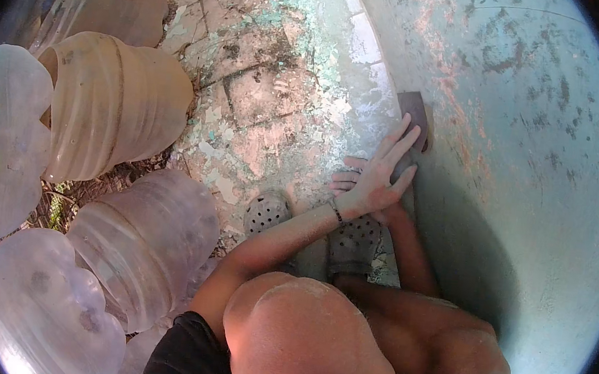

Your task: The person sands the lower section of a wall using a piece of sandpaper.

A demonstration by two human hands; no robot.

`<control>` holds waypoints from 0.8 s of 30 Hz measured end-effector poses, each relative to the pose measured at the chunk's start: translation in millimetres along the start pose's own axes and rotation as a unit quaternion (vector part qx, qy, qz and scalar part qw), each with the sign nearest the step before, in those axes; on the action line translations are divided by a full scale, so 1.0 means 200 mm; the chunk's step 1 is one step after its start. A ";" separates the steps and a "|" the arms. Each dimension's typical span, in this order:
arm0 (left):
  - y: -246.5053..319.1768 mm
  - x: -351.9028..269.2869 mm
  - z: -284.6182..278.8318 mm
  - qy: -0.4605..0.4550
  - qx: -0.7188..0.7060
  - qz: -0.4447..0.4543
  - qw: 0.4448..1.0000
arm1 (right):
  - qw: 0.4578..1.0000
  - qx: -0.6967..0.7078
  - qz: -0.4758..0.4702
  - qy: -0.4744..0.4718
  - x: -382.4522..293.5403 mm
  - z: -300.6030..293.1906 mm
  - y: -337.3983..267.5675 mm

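Note:
My left hand (378, 178), with a dark beaded bracelet at the wrist, reaches across to the foot of the painted wall (512, 115). Its spread fingers lie on a dark sheet of what looks like sandpaper (414, 114), held against the wall. A tan edge shows behind the sheet; what backs it is unclear. My right hand (346, 179) is mostly hidden beneath the left, with several fingers pointing left from under it. Whether it grips anything is not visible. The wall is pale blue-green, with worn reddish streaks and dark blotches.
Perforated clogs (268, 212) on my feet stand just below my hands. Flaked paint litters the worn paved floor (265, 92). Large cut plastic bottles (137, 241) crowd the left side, over dry leaves and wire mesh. My bent knees (307, 334) fill the near side.

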State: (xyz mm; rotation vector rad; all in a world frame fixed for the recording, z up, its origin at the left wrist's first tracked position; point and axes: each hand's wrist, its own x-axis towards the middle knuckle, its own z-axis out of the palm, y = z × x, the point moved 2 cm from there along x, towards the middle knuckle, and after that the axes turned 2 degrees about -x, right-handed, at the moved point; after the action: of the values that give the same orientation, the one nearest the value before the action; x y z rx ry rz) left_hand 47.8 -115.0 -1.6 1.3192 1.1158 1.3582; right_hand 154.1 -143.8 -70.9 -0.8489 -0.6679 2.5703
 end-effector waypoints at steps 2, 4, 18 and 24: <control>-0.04 0.01 -0.03 0.010 0.023 0.005 1.000 | 0.998 -0.051 -0.012 0.018 0.00 0.01 0.00; -0.06 0.03 -0.05 0.018 0.042 0.011 0.999 | 0.998 0.054 0.014 0.006 -0.01 -0.01 0.01; 0.17 0.03 0.12 -0.028 0.076 0.027 0.996 | 0.998 0.054 0.027 0.003 -0.02 -0.02 -0.03; 0.33 0.01 0.17 -0.025 0.075 0.213 0.974 | 0.988 0.111 0.089 0.062 0.04 -0.02 0.00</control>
State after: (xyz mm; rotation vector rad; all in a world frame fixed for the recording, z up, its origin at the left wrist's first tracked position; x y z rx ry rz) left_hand 81.3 -124.2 64.5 1.7676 0.9486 1.5570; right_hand 150.7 -139.7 -77.2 -1.0234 -0.2739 2.6558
